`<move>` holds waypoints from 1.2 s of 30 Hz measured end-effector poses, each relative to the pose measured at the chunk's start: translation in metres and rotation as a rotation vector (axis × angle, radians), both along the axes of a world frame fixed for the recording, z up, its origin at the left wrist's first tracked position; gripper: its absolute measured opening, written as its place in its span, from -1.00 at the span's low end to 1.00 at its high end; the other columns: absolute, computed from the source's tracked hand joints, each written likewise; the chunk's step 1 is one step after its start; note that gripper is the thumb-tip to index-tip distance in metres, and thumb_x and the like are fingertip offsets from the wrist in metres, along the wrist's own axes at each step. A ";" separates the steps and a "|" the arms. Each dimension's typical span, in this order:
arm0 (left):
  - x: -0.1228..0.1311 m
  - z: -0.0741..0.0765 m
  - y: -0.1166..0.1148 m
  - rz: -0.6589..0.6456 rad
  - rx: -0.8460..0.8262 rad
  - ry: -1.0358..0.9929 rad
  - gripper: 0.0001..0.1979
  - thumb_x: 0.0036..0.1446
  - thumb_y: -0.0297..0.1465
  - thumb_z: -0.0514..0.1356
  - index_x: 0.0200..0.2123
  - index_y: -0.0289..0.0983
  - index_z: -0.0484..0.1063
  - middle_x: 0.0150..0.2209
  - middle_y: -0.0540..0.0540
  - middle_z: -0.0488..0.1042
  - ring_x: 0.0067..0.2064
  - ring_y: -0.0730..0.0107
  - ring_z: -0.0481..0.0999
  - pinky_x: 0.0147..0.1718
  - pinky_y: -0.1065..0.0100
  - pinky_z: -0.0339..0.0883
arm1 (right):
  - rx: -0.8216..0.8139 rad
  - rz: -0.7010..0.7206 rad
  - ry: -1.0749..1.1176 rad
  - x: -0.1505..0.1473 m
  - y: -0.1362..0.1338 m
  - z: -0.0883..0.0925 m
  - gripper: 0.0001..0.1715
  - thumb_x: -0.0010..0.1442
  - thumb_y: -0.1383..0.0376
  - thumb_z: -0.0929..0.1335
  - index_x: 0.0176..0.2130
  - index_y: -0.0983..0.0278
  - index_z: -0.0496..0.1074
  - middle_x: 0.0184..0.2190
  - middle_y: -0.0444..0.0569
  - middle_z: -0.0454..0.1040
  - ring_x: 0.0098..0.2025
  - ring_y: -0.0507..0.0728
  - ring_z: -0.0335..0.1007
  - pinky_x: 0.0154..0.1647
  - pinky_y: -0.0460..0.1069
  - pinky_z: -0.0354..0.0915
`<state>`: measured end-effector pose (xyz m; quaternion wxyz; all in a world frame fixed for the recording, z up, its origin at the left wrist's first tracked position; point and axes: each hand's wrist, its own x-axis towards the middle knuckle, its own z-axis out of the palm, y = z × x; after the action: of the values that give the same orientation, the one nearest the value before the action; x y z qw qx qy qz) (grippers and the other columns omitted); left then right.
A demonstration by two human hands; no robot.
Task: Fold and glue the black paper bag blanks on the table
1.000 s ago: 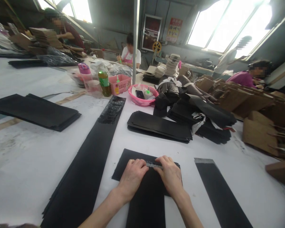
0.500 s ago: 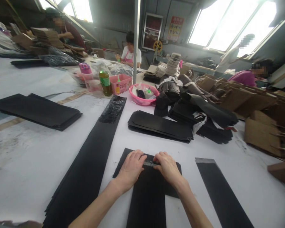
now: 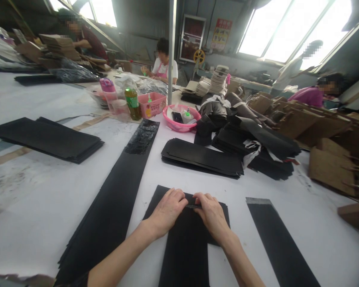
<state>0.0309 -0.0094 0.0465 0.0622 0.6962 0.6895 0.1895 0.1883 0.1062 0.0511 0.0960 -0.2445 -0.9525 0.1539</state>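
A long black strip (image 3: 185, 249) runs from the near edge up to both hands, its far end lying across a crosswise black sheet (image 3: 156, 201). My left hand (image 3: 169, 213) has its fingers closed on the left side of the strip's end. On the right side of that same end, my right hand (image 3: 212, 215) pinches with bent fingers. Between the fingertips a thin greyish edge shows and looks folded; the fingers hide the rest of it. The sheet's corners stick out past both hands.
To the left lies a long stack of black strips (image 3: 113, 191) with a shiny far end. A single grey-ended strip (image 3: 281, 243) lies right. Beyond are a black sheet stack (image 3: 200, 157), a pink basin (image 3: 179, 126) and a bottle (image 3: 133, 104). Several people work farther back.
Both hands have drawn slightly closer together at the strip's end. The grey band between them has narrowed to a thin edge. Other things on the table have stayed put.
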 end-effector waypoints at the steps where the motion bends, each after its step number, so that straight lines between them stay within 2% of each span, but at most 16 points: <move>1: 0.000 0.000 0.000 0.002 0.005 0.007 -0.77 0.12 -0.61 0.17 -0.18 -0.23 0.39 -0.11 -0.06 0.35 0.04 0.28 0.31 0.14 0.15 0.17 | 0.009 0.009 0.011 0.001 -0.001 -0.002 -0.56 0.10 0.53 0.41 -0.08 0.17 0.31 -0.28 -0.14 0.42 -0.22 0.14 0.28 -0.21 0.01 0.18; 4: 0.001 -0.001 -0.001 -0.003 0.019 0.042 -0.87 0.19 -0.55 0.15 -0.22 -0.23 0.40 -0.13 -0.06 0.35 0.02 0.29 0.32 0.13 0.15 0.19 | 0.042 0.046 0.037 0.005 -0.001 -0.009 -0.68 0.13 0.50 0.42 -0.17 0.16 0.37 -0.26 -0.14 0.42 -0.18 0.15 0.28 -0.19 0.02 0.17; 9: 0.003 -0.003 -0.003 -0.042 0.059 0.141 -0.88 0.22 -0.54 0.13 -0.21 -0.25 0.40 -0.09 -0.07 0.34 0.10 0.28 0.28 0.24 0.16 0.03 | 0.109 0.069 0.077 0.010 -0.002 -0.020 -0.90 0.25 0.41 0.35 -0.29 0.21 0.40 -0.30 -0.10 0.40 -0.20 0.15 0.26 -0.20 0.03 0.15; 15: 0.004 -0.008 -0.004 -0.091 0.042 0.223 -0.81 0.24 -0.55 0.09 -0.11 -0.26 0.38 -0.11 -0.06 0.37 0.12 0.25 0.28 0.27 0.13 -0.03 | 0.147 0.085 0.117 0.014 -0.003 -0.029 -0.90 0.31 0.36 0.30 -0.26 0.21 0.41 -0.25 -0.08 0.39 -0.17 0.13 0.25 -0.13 0.04 0.15; 19: 0.004 -0.011 -0.003 -0.081 0.058 0.256 -0.68 0.26 -0.56 0.05 0.06 -0.27 0.29 -0.10 -0.08 0.38 0.12 0.25 0.29 0.26 0.12 0.00 | 0.144 0.106 0.125 0.016 -0.001 -0.031 -0.88 0.31 0.37 0.29 -0.20 0.19 0.42 -0.22 -0.07 0.38 -0.16 0.12 0.25 -0.14 0.03 0.17; 24: 0.005 -0.015 -0.002 -0.103 0.063 0.315 -0.77 0.27 -0.51 0.05 -0.03 -0.27 0.36 -0.13 -0.09 0.39 0.12 0.20 0.30 0.25 0.06 -0.01 | 0.145 0.126 0.127 0.018 0.000 -0.031 -0.83 0.32 0.39 0.27 -0.15 0.20 0.42 -0.19 -0.04 0.37 -0.13 0.12 0.26 -0.11 0.03 0.18; 31: 0.011 -0.019 -0.002 -0.138 0.070 0.409 -0.77 0.24 -0.53 0.06 -0.05 -0.34 0.36 -0.01 -0.19 0.39 0.16 0.14 0.26 0.25 0.03 -0.03 | 0.120 0.109 0.093 0.020 -0.001 -0.030 -0.80 0.32 0.40 0.26 -0.12 0.18 0.42 -0.15 -0.03 0.37 -0.10 0.13 0.26 -0.07 0.05 0.19; 36: 0.013 -0.022 -0.002 -0.152 0.081 0.420 -0.77 0.26 -0.53 0.03 -0.04 -0.35 0.35 -0.02 -0.18 0.40 0.16 0.15 0.28 0.24 0.05 0.02 | 0.124 0.120 0.107 0.021 0.000 -0.026 -0.76 0.30 0.42 0.28 -0.09 0.15 0.43 -0.14 -0.04 0.39 -0.09 0.13 0.28 -0.07 0.05 0.23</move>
<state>0.0434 -0.0109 0.0246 -0.0967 0.7722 0.6249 0.0625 0.2097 0.1061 0.0253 0.1524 -0.1722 -0.9666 0.1132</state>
